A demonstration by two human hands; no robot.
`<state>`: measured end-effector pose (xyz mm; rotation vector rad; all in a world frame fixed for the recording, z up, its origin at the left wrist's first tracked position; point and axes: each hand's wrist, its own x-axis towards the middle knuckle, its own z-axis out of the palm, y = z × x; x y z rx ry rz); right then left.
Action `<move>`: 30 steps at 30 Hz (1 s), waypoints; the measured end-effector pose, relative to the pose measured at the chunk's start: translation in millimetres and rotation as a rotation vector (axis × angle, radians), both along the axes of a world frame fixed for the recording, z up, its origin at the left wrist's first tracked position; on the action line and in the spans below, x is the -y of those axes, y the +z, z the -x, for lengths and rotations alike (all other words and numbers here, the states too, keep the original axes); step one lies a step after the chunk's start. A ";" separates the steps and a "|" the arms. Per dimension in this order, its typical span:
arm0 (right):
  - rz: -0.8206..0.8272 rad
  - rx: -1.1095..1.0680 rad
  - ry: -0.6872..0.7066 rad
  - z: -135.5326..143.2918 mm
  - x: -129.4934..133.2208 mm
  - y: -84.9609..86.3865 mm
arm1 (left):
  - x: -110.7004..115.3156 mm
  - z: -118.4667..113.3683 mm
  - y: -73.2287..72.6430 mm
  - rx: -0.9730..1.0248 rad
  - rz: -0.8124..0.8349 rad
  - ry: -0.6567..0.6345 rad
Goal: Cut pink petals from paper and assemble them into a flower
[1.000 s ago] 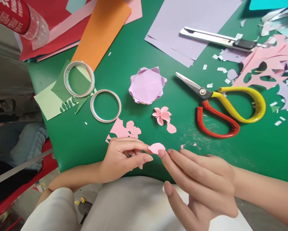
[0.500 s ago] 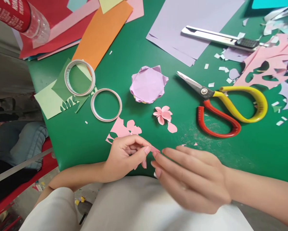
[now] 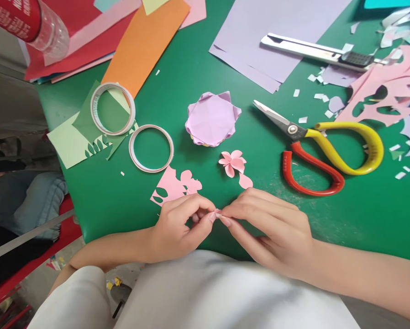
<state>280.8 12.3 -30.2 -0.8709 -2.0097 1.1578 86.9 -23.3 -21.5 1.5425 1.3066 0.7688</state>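
Between the fingertips of both hands is a small pink paper petal [image 3: 218, 212], mostly covered by the fingers. My left hand [image 3: 184, 224] pinches one end between thumb and index finger. From the other side my right hand [image 3: 273, 228] pinches it with thumb and fingertips. Just beyond the hands lies a pink paper flower [image 3: 233, 162], with a loose pink petal [image 3: 245, 181] touching its lower right. A cut pink paper scrap [image 3: 169, 185] is on the table behind my left hand. Farther up sits a folded lilac paper piece [image 3: 212, 119].
Scissors [image 3: 293, 130] with yellow and red handles lie at the right, below a utility knife [image 3: 314, 51]. Two tape rolls [image 3: 151, 169] [image 3: 93, 109] are on the left, beside orange paper [image 3: 145, 45]. A bottle [image 3: 50, 32] stands at the upper left. Paper offcuts [image 3: 379, 96] litter the right.
My right hand has closed in, its thumb and fingertips now pinching the petal where they were spread beside it. My left hand keeps its pinch. The view has shifted slightly.
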 end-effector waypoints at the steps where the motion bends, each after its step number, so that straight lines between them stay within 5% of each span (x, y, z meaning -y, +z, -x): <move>1: -0.005 0.009 0.002 -0.1 0.2 -0.5 | -0.1 0.2 -0.3 -0.020 -0.028 -0.006; 12: -0.035 0.087 0.008 -1.2 3.6 -4.7 | 2.6 1.3 -5.3 -0.189 -0.260 -0.056; 30: -0.087 0.122 -0.008 -2.8 9.3 -9.7 | 5.6 4.0 -10.6 -0.260 -0.391 -0.143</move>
